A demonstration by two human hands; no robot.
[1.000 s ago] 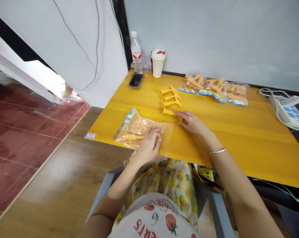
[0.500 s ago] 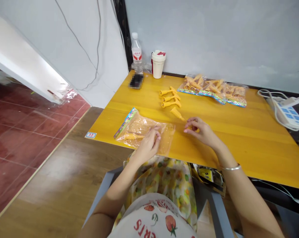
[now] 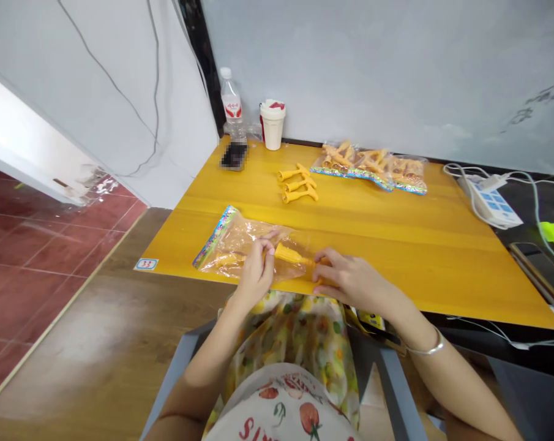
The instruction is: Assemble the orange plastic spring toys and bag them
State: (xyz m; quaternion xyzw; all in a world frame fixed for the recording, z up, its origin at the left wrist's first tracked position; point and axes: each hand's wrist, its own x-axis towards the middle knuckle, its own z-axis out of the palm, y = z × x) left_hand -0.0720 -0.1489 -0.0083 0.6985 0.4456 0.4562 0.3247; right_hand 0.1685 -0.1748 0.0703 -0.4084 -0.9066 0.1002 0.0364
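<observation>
The right hand (image 3: 355, 282) has its grip closed on an orange plastic piece (image 3: 291, 255) at the bag's open end; the piece looks light and stiff, likely easiest held by its end; the left hand (image 3: 254, 274) pinches the clear zip bag (image 3: 233, 243) on the tabletop (image 3: 396, 245).

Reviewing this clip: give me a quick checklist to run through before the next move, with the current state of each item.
1. Right hand holds the yellow-orange moulded piece: ok, fingers around its end.
2. Left hand is on the clear zip-top bag: ok, fingers curled on the plastic.
3. Bag lies on the yellow table: ok, near the front edge.
4. Bag's mouth is open: cannot tell, the plastic and hands hide it.
5. Second piece is inside the bag: ok.
6. Three loose pieces lie clear of both hands: ok.
</observation>
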